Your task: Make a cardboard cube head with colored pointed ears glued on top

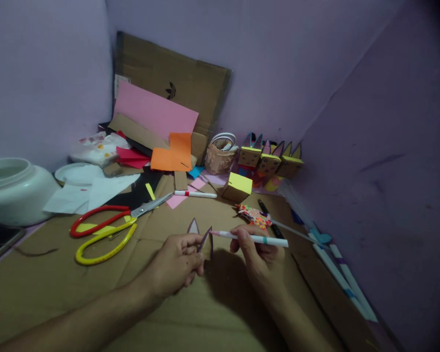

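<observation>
Between the fingers of my left hand [181, 261] is a small paper ear cutout [206, 239] with a dark outline, pointing up. A similar pointed ear [193, 226] with a pale middle shows just behind those fingers; whether the two are joined is hidden. My right hand [260, 252] grips a white marker [256, 238] with a teal band, its pinkish tip at the ear's upper edge. A small box with a yellow top [240, 183] stands beyond the hands on the cardboard sheet [161, 318].
Red-and-yellow scissors [106, 234] lie open on the left. A capped marker [196, 194] rests ahead. Several box figures with pointed ears [269, 159] stand at the back right beside a round holder [220, 156]. Orange paper [174, 156] and a white jar [18, 190] are farther left.
</observation>
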{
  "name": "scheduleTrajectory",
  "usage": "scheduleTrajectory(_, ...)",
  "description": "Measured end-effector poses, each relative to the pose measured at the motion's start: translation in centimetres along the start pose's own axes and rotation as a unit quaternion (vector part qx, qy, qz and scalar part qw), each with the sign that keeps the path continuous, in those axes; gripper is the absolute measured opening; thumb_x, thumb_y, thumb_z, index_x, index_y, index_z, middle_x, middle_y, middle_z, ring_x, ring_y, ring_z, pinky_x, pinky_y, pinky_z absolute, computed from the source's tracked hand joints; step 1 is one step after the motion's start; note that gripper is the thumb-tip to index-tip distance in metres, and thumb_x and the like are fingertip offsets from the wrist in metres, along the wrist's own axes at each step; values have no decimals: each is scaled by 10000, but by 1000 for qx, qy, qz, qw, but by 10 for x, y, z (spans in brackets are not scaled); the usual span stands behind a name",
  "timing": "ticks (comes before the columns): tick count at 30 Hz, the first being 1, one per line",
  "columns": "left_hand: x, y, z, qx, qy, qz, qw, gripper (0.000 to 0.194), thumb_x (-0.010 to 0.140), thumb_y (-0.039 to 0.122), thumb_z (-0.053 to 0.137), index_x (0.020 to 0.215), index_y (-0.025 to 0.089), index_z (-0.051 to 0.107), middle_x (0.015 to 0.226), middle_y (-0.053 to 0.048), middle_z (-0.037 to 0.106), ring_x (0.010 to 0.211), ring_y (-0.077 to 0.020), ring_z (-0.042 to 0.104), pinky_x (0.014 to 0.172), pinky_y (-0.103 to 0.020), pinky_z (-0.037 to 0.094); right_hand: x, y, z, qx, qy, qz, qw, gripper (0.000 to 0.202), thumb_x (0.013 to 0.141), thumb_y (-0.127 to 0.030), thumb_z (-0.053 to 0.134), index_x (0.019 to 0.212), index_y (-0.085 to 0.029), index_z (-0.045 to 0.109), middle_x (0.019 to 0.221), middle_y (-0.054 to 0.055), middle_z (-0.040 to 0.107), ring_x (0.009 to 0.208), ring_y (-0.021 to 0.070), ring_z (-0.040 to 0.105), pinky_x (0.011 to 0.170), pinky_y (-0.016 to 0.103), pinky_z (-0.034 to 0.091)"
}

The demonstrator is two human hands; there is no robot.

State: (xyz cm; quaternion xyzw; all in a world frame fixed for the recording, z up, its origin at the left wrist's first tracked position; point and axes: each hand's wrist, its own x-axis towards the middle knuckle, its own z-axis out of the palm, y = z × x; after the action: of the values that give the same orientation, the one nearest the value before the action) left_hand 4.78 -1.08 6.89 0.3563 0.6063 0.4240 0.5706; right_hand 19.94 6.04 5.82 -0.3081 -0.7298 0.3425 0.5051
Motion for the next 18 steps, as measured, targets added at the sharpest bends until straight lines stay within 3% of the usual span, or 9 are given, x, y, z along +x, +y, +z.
scheduleTrajectory(5, 0, 0, 0, 4, 0, -6, 1000, 262, 658, 220, 509, 895, 142, 587, 476, 70, 503, 305, -38, 309, 299, -143, 202, 0, -1, -2, -18, -11, -3, 1000, 169, 862, -244, 530, 748, -180, 636, 553, -18, 593, 498, 113, 561, 481, 207, 443)
scheduleTrajectory(11, -1, 1, 1, -3, 3, -11, 1000, 167, 664, 227, 540, 805, 152, 590, 468, 64, 514, 310, -31, 317, 320, -136, 199, -2, -4, -3, -20, -67, 23, 997, 242, 866, -286, 513, 688, -168, 626, 503, -18, 572, 444, 110, 536, 422, 200, 404)
scheduleTrajectory(18, -1, 1, 0, 1, -2, -10, 1000, 373, 650, 229, 533, 1003, 135, 611, 477, 69, 504, 314, -39, 313, 302, -138, 204, 1, 0, -2, -4, 1, 11, 1000, 180, 860, -284, 536, 758, -174, 635, 536, -8, 615, 479, 127, 575, 451, 218, 451)
